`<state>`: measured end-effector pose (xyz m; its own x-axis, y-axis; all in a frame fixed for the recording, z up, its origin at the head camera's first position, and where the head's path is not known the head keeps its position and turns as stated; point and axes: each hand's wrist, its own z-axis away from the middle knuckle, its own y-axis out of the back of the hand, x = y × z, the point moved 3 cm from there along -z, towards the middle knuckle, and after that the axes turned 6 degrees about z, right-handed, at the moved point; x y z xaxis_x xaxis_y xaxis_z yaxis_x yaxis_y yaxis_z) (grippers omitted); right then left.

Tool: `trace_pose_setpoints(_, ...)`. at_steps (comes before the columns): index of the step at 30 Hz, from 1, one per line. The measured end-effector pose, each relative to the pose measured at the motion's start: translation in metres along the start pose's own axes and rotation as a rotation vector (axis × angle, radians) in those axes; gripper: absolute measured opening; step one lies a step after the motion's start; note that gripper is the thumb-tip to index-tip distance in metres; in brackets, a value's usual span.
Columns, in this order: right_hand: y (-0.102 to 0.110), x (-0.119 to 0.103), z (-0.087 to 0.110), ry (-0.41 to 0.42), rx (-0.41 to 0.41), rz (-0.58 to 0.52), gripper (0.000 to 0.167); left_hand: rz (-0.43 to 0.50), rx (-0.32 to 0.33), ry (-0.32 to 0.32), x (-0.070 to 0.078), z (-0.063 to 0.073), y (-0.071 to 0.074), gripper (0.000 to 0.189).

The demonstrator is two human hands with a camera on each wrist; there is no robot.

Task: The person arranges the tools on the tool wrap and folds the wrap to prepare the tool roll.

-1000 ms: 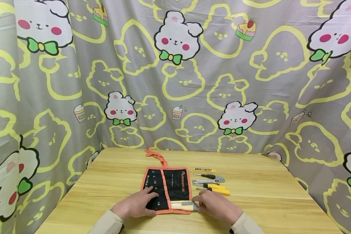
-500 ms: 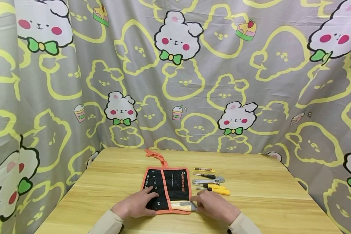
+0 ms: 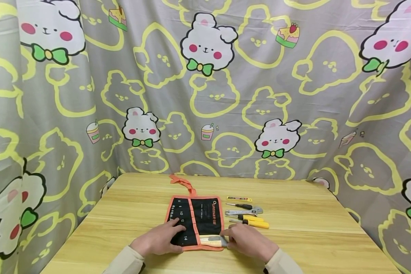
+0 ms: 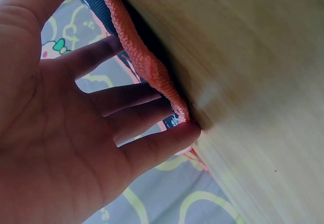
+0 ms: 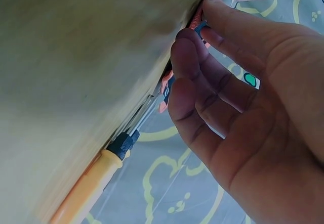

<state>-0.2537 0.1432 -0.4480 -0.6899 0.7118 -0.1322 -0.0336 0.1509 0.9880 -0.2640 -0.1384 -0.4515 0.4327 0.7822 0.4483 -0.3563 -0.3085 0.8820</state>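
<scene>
A black tool pouch (image 3: 207, 219) with orange edging lies flat on the table, printed with numbers down its left half. My left hand (image 3: 161, 236) rests on its left part, fingers extended over the fabric; the left wrist view shows them spread across the orange edge (image 4: 144, 64). A yellow utility knife (image 3: 212, 241) with a grey end lies across the pouch's lower right, its left end under the orange strip. At its grey end, my right hand (image 3: 248, 240) pinches it between thumb and curled fingers. Those fingers (image 5: 185, 57) hide part of it.
Right of the pouch lie a yellow blade case (image 3: 239, 199), a small black-handled screwdriver (image 3: 244, 206), an adjustable wrench (image 3: 243, 212) and two yellow-handled screwdrivers (image 3: 258, 223). An orange tie strap (image 3: 183, 182) trails from the pouch's far edge. A patterned curtain (image 3: 205, 95) surrounds the table (image 3: 123, 201).
My right hand has shifted slightly left, and the utility knife has slid left with it, further into the pouch. My left hand has stayed in place.
</scene>
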Motion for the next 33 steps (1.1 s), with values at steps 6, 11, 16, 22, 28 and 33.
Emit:
trace_pose_setpoints(6,-0.0030,-0.0006,-0.0030,0.008,-0.006,-0.004,0.024,-0.005,-0.001,-0.003,0.0000,-0.0001,-0.0004,0.059)
trace_pose_setpoints(11,-0.0038,-0.0030,-0.0047,0.029,0.010,0.022,0.024,-0.003,-0.001,-0.002,-0.0001,-0.0001,-0.0003,0.059)
trace_pose_setpoints(16,-0.0035,-0.0045,-0.0065,0.021,0.006,0.040,0.026,-0.003,0.004,-0.004,0.0000,0.0000,-0.0003,0.058)
trace_pose_setpoints(22,-0.0047,-0.0057,-0.0088,0.013,0.006,0.046,0.025,0.003,0.008,-0.009,-0.0009,0.0002,-0.0004,0.058)
trace_pose_setpoints(28,-0.0049,-0.0076,-0.0095,0.015,0.016,0.052,0.020,0.009,0.009,-0.006,-0.0014,0.0002,-0.0004,0.058)
trace_pose_setpoints(33,-0.0044,-0.0088,-0.0102,0.018,0.020,0.050,0.016,0.015,0.010,-0.001,-0.0009,0.0002,0.0002,0.057)
